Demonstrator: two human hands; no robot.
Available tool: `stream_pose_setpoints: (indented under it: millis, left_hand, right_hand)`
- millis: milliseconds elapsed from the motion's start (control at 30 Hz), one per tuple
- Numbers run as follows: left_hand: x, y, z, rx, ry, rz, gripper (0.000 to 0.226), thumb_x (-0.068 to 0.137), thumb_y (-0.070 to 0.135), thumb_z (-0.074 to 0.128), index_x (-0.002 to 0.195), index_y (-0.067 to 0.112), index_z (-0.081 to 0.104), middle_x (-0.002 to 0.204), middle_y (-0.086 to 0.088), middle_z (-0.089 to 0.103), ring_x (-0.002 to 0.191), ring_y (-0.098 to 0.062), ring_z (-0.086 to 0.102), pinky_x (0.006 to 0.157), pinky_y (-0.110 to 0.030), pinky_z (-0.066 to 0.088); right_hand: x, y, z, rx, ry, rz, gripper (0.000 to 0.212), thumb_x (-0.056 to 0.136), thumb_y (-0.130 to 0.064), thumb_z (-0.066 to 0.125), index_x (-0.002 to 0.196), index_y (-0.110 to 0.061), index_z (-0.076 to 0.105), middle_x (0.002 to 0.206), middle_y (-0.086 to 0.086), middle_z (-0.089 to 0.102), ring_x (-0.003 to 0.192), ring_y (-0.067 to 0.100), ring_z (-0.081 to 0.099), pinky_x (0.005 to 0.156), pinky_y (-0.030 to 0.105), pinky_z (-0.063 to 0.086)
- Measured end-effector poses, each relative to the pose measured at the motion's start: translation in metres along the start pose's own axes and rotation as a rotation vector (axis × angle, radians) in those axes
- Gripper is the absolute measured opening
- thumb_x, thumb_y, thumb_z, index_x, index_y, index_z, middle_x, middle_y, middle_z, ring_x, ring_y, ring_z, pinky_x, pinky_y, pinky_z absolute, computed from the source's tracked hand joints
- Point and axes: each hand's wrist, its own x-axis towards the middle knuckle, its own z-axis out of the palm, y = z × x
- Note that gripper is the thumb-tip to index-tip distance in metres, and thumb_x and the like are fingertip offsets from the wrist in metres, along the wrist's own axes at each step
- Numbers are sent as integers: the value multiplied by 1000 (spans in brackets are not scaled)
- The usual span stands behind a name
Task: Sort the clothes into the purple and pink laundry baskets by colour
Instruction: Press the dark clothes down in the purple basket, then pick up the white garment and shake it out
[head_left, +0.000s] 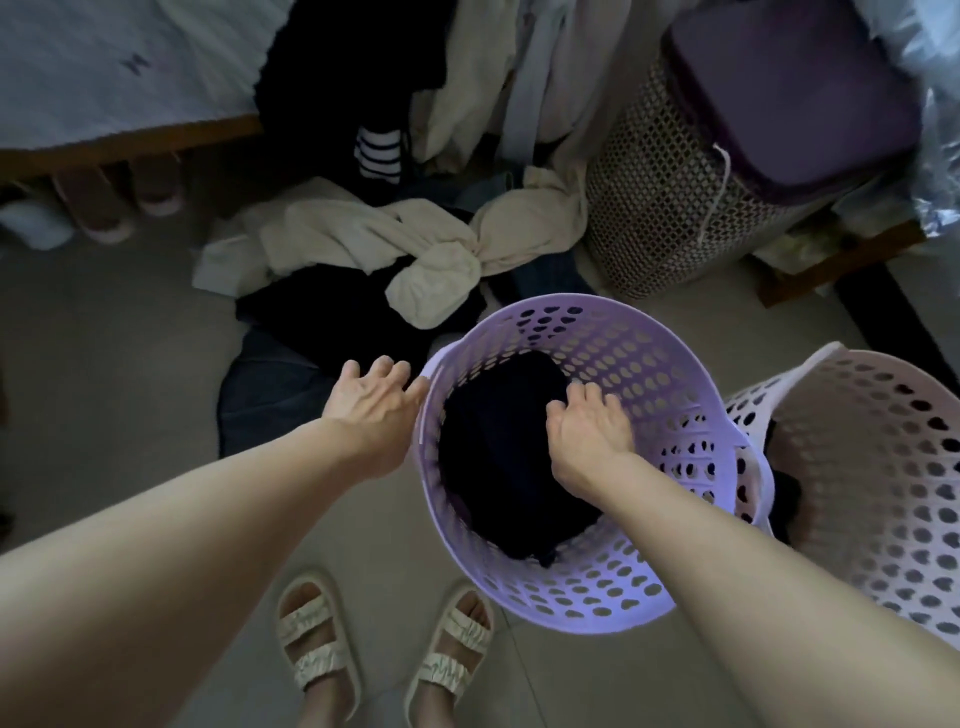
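The purple basket (613, 587) stands on the floor in front of me with a dark garment (493, 457) inside. My right hand (587, 431) reaches into it and rests on that garment with fingers bent at its top edge. My left hand (371, 395) is spread open just outside the purple basket's left rim, fingertips near the rim. The pink basket (883, 493) stands at the right, touching the purple one, with something dark low inside. A pile of clothes lies on the floor beyond: cream pieces (395, 244), a black piece (322, 306), a denim piece (265, 395).
A brown mesh hamper (660, 208) with a purple lid stands at the back right. A bed (104, 78) with slippers (104, 202) under it is at the back left. More clothes hang at the back centre. My sandalled feet (384, 644) stand on the tiled floor.
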Motion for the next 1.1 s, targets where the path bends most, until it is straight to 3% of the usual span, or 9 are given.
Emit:
stream_pose_setpoints:
  millis: [300, 433, 667, 1100]
  left_hand:
    - [-31, -92, 11, -89, -19, -108, 54, 87, 30, 54, 135, 22, 32, 134, -1, 37, 127, -20, 33, 89, -35, 31]
    - [-46, -136, 22, -86, -54, -162, 56, 86, 31, 56, 135, 21, 32, 135, -2, 36, 127, -21, 33, 88, -34, 31]
    - [-49, -190, 36, -97, -112, -228, 52, 88, 32, 53, 133, 21, 31, 131, -3, 36, 125, -22, 34, 91, -36, 31]
    - [105, -221, 27, -145, -179, -178, 66, 89, 36, 52, 144, 20, 21, 141, -6, 32, 131, -25, 31, 100, -41, 30]
  right_hand:
    - [25, -76, -71, -37, 47, -83, 46, 93, -29, 51, 133, -10, 40, 135, 13, 37, 124, 29, 35, 101, 37, 32]
    - [44, -118, -108, -23, 101, -114, 38, 96, -21, 41, 132, -9, 41, 134, 15, 40, 125, 30, 36, 100, 37, 32]
    - [80, -170, -144, -10, 70, -197, 39, 91, -17, 45, 129, -9, 42, 131, 14, 40, 122, 30, 37, 98, 37, 32]
    - [231, -131, -150, 41, -65, -181, 51, 88, -20, 52, 135, -8, 37, 134, 15, 40, 124, 30, 38, 99, 38, 32]
